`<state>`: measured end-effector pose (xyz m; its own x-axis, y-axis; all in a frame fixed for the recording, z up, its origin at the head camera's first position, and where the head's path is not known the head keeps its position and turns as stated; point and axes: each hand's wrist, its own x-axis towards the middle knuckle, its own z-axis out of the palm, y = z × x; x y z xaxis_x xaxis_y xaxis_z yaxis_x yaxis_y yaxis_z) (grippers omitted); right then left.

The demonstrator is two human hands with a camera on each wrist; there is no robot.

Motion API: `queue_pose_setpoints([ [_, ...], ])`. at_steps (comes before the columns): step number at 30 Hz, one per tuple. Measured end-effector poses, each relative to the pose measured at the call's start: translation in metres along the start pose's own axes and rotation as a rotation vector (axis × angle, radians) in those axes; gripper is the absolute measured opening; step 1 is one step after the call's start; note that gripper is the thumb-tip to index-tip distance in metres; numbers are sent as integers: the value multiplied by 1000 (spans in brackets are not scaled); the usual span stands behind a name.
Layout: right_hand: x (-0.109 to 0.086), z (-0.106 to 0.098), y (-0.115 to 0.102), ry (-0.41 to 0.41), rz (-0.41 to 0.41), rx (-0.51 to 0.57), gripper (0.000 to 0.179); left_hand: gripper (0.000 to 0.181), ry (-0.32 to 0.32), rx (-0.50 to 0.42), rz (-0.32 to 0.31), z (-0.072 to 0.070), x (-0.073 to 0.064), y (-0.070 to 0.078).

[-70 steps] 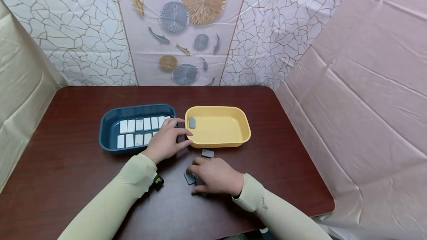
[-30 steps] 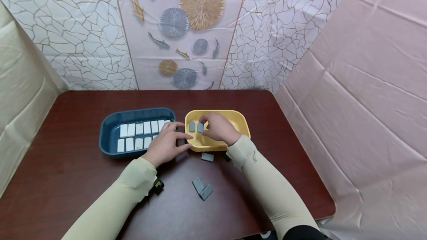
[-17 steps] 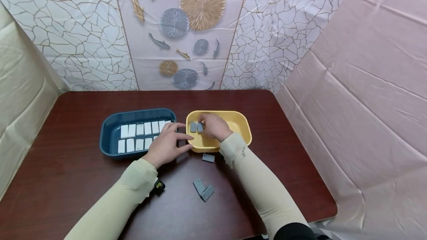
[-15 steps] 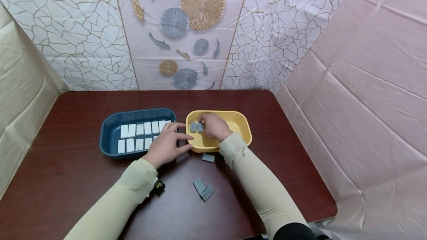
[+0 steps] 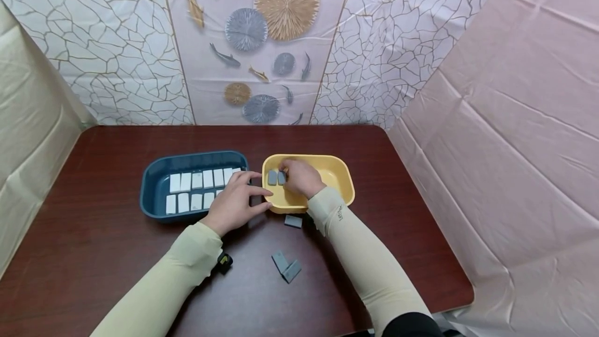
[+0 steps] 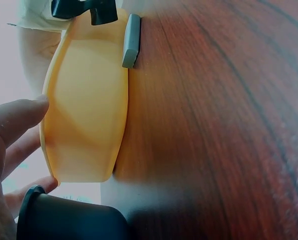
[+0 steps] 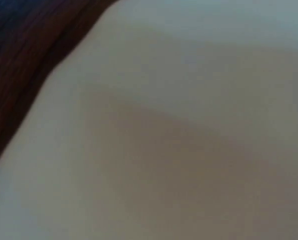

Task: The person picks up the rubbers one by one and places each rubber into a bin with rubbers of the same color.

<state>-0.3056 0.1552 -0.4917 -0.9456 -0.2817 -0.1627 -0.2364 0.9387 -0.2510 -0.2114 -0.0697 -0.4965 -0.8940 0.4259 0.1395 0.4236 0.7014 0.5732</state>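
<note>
My right hand [image 5: 303, 178] reaches into the yellow tray [image 5: 338, 183], with its curled fingers pinching a small grey rectangular tile [image 5: 282, 178] at the tray floor. Just left of that lies another grey tile [image 5: 272, 177], parallel to it. My left hand [image 5: 234, 202] has its fingers loosely extended at the tray's left end; the left wrist view shows fingertips [image 6: 43, 102] touching the rim of the yellow tray [image 6: 89, 100]. Pale, blurred sleeve cloth [image 7: 163, 125] fills most of the right wrist view, so the right hand's grip is hidden there.
Left of the yellow tray stands a blue tray [image 5: 154, 170] holding two rows of white tiles [image 5: 196, 180], partly covered by my left hand. One grey tile [image 5: 293, 221] lies before the yellow tray. Closer in, two grey tiles [image 5: 286, 267] touch on the brown table [image 5: 243, 300].
My right hand has moved from the grey tiles on the table up into the yellow tray, setting a second tile beside the first. My left hand stays at the rim.
</note>
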Motion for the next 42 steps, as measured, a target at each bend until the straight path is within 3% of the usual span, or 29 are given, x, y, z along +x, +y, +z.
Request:
queue_pose_setpoints([
  [4, -6, -1, -1, 4, 17, 14, 51, 27, 2, -7, 5, 0, 0, 1],
  [9, -29, -13, -6, 11, 26, 69, 49, 29, -5, -9, 1, -1, 0, 2],
  [19, -94, -42, 0, 152, -223, 77, 11, 31, -1, 10, -11, -1, 1, 4],
  [24, -138, -43, -1, 222, -392, -61, 5, 32, -2, 6, -22, 0, 1, 5],
  [30, -167, -14, -7, 238, -569, -309, 11, 34, 8, 10, -30, -1, -2, 3],
  [35, -170, 7, -11, 267, -588, -409, 14, 34, 4, -1, -29, -2, -3, 5],
  [42, -166, 21, -12, 223, -560, -517, 23, 33, -10, 2, -31, 0, 0, 7],
])
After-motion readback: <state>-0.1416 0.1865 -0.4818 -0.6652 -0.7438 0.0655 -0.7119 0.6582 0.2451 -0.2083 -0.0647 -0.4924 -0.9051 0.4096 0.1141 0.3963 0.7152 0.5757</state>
